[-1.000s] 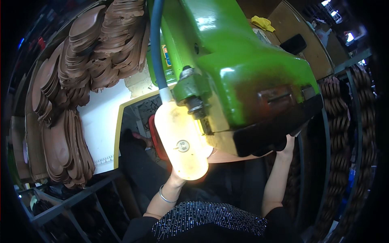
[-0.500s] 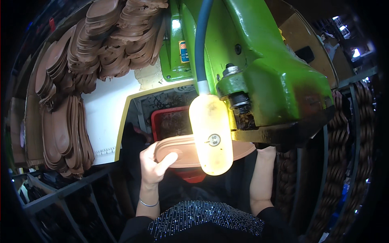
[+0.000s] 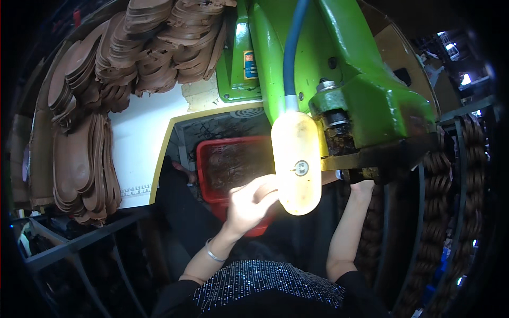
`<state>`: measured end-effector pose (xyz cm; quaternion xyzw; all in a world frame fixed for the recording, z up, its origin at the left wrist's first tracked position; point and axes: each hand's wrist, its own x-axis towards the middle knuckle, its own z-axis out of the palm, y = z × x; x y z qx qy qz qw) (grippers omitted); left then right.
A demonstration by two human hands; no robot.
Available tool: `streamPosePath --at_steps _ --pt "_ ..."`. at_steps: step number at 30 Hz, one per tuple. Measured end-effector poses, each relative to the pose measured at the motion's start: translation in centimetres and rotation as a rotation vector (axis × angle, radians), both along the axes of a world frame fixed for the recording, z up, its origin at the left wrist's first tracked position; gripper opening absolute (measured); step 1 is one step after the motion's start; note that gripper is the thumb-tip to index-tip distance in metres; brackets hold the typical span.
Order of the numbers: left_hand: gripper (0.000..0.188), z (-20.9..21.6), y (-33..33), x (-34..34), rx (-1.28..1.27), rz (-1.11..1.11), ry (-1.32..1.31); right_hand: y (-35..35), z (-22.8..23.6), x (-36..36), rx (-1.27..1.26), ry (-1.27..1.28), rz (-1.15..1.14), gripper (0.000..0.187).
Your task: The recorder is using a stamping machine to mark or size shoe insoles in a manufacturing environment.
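Note:
My left hand reaches to the lit yellow lamp, its thumb and fingers closing in a pinch whose tips go behind the lamp. Most of the brown shoe sole is hidden there; a sliver of the sole shows between lamp and machine head. My right hand is mostly hidden beneath the head of the green machine; only the wrist end and forearm show, so its fingers cannot be made out.
Stacks of brown soles fill the left of the white table. A red basket with brown scraps sits below the table's cut-out. Metal racks stand on both sides, and soles hang in rows at right.
My left hand has moved right, up to the lamp, and the sole has gone with it, now nearly out of sight. The view has shifted slightly.

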<state>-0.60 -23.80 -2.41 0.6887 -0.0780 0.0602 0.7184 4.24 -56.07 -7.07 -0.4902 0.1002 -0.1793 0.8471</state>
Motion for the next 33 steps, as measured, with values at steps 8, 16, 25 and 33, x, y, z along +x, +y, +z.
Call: streamPosePath --at_steps 8,16,25,33 --pt "0.022 -0.1 -0.1 1.2 -0.064 -0.017 0.048 2.4 2.9 0.9 0.115 -0.076 0.131 0.037" --pt "0.022 0.6 7.5 0.5 -0.163 0.083 0.222 9.8 2.3 -2.0 0.045 -0.017 0.246 0.041" --pt "0.024 2.2 6.3 1.7 0.008 0.007 0.125 7.8 3.9 -2.2 -0.036 0.012 0.186 0.030" --pt "0.023 1.3 10.2 0.2 -0.001 0.100 0.142 13.2 4.4 -2.7 0.008 0.011 0.214 0.034"
